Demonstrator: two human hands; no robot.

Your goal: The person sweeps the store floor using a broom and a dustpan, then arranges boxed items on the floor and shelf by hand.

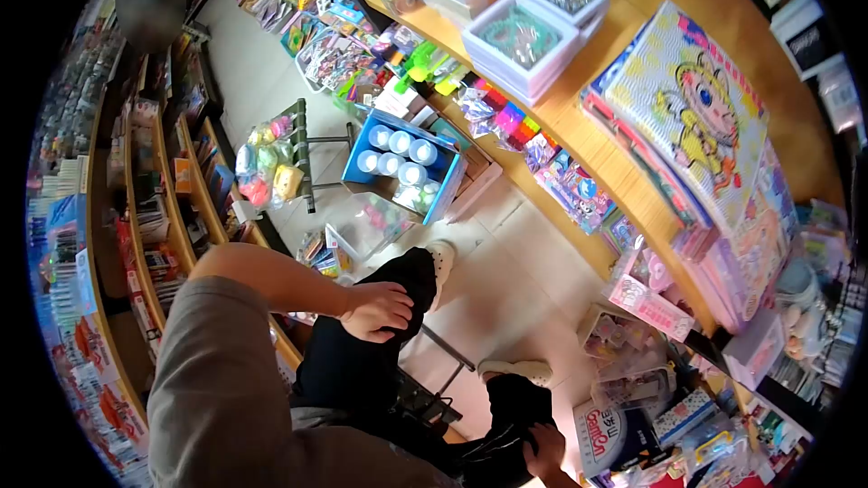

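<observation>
My left hand (pixel 378 311) lies over the knee of my black trousers (pixel 339 366), its fingers stretched out and holding nothing. My right hand (pixel 545 450) rests on the other leg near the bottom edge, its fingers partly visible and laid loosely on the cloth. Pale shoes (pixel 440 273) are on my feet on the tiled floor. In front of my left knee stand a clear plastic container (pixel 366 233) and a blue box (pixel 354 165) that holds several white-capped round containers (pixel 416 173).
A wooden shelf (pixel 615 158) on the right carries picture books (pixel 696 108) and white trays (pixel 524 45). Bookshelves (pixel 149 217) run along the left. Bagged toys (pixel 271 163) lie by a folding stool (pixel 303 154). Packaged goods (pixel 624 434) crowd the lower right. Another person (pixel 152 0) is far back.
</observation>
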